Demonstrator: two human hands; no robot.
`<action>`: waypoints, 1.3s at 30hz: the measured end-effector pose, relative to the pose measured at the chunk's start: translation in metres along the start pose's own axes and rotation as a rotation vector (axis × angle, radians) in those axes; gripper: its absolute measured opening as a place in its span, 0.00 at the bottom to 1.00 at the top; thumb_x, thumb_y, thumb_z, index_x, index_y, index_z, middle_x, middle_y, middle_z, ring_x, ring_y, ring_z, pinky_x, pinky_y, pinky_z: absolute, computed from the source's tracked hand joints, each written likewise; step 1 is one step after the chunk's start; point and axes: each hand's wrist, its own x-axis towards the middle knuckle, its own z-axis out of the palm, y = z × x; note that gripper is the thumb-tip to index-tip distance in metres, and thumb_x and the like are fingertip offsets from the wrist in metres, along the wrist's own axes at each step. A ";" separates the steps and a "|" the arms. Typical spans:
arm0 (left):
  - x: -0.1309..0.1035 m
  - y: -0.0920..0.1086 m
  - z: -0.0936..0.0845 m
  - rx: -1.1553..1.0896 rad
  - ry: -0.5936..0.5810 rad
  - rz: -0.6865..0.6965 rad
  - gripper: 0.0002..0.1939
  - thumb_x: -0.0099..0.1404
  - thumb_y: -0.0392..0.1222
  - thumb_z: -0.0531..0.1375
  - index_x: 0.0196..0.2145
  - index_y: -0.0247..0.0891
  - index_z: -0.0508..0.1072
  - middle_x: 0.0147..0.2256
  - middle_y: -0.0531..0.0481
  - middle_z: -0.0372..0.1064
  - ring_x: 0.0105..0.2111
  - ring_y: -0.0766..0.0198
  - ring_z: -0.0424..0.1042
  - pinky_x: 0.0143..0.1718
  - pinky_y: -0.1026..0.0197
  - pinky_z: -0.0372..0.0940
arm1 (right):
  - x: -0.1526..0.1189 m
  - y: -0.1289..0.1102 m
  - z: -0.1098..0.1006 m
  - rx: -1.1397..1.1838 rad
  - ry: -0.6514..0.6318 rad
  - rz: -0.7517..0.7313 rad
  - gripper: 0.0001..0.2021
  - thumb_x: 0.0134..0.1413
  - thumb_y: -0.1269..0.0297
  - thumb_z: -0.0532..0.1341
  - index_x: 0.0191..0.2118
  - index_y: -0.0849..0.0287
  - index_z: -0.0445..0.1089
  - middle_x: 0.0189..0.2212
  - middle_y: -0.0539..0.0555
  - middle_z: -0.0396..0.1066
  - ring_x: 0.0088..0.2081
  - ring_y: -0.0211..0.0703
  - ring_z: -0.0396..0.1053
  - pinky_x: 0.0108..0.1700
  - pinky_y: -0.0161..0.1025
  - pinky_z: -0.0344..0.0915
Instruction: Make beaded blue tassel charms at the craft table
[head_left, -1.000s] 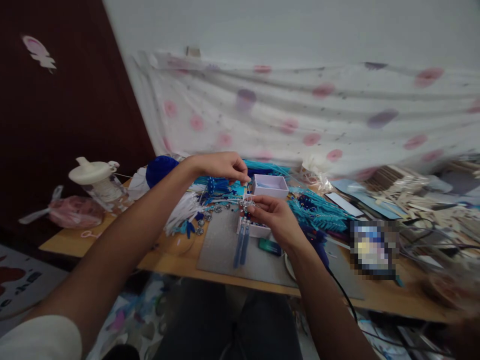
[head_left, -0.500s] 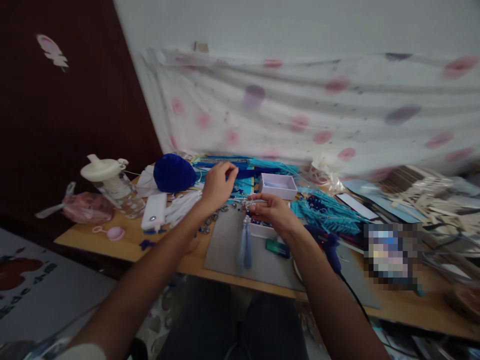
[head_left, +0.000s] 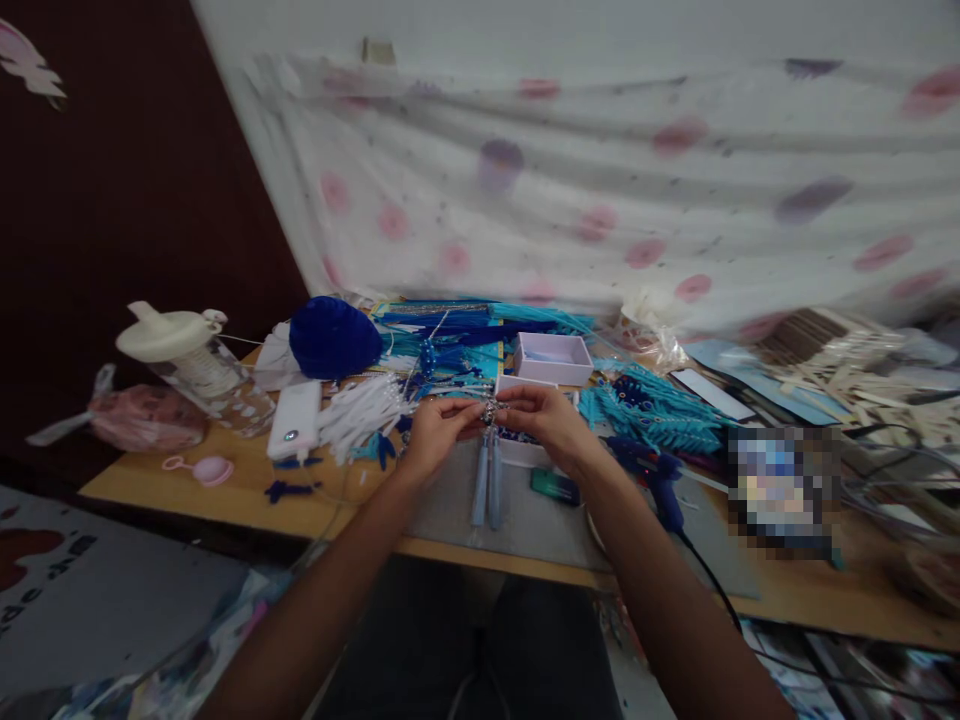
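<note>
My left hand (head_left: 444,430) and my right hand (head_left: 541,418) meet fingertip to fingertip over the grey mat (head_left: 540,535). Both pinch the silvery beaded top of a tassel ornament, from which pale blue tassels (head_left: 487,482) hang straight down. Fingers cover part of the beaded top. Just behind and below my right hand is a white box of dark beads (head_left: 525,453), partly hidden. A green lighter-like object (head_left: 555,487) lies on the mat beneath my right wrist.
Left stand a white-lidded bottle (head_left: 199,365), a white power bank (head_left: 294,420) and a blue velvet pouch (head_left: 334,338). An open pale box (head_left: 553,358) sits behind my hands. Turquoise cords (head_left: 660,410) and a blue glue gun (head_left: 660,480) with its cable lie right.
My left hand has come down and right from above the table to the ornament beside my right hand. The tassels hang stiller. The camera view has shifted slightly.
</note>
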 end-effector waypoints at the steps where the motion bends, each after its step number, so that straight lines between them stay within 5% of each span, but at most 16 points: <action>1: -0.001 -0.001 0.000 -0.022 0.012 -0.012 0.15 0.45 0.47 0.75 0.29 0.38 0.82 0.30 0.49 0.79 0.30 0.61 0.77 0.39 0.56 0.74 | -0.002 0.000 -0.001 0.014 0.022 0.010 0.22 0.31 0.56 0.79 0.35 0.59 0.77 0.28 0.51 0.78 0.29 0.40 0.74 0.35 0.37 0.70; 13: 0.003 -0.008 -0.001 -0.020 0.017 0.013 0.15 0.44 0.46 0.75 0.27 0.35 0.80 0.29 0.50 0.77 0.30 0.66 0.74 0.40 0.61 0.71 | 0.004 0.007 0.008 0.059 0.140 0.055 0.20 0.19 0.53 0.80 0.22 0.59 0.78 0.22 0.50 0.74 0.24 0.36 0.69 0.31 0.35 0.71; 22: 0.008 -0.009 -0.006 -0.007 -0.038 0.034 0.17 0.47 0.43 0.74 0.36 0.36 0.82 0.33 0.46 0.80 0.32 0.62 0.77 0.42 0.60 0.71 | 0.007 0.008 0.012 -0.012 0.117 0.013 0.20 0.25 0.51 0.79 0.23 0.60 0.78 0.20 0.51 0.73 0.22 0.37 0.68 0.26 0.35 0.67; 31: 0.004 -0.010 0.000 -0.096 -0.008 0.035 0.17 0.45 0.44 0.75 0.32 0.35 0.81 0.33 0.46 0.80 0.33 0.62 0.78 0.45 0.58 0.71 | 0.005 0.005 0.019 -0.055 0.150 -0.073 0.19 0.26 0.51 0.78 0.22 0.59 0.77 0.19 0.50 0.73 0.22 0.38 0.67 0.27 0.35 0.64; 39: -0.010 0.009 0.000 -0.155 0.025 0.090 0.18 0.44 0.45 0.75 0.33 0.35 0.80 0.32 0.48 0.79 0.33 0.64 0.77 0.42 0.61 0.71 | -0.004 -0.003 0.029 0.026 0.132 -0.200 0.16 0.34 0.51 0.76 0.25 0.58 0.78 0.22 0.51 0.74 0.25 0.38 0.68 0.31 0.37 0.66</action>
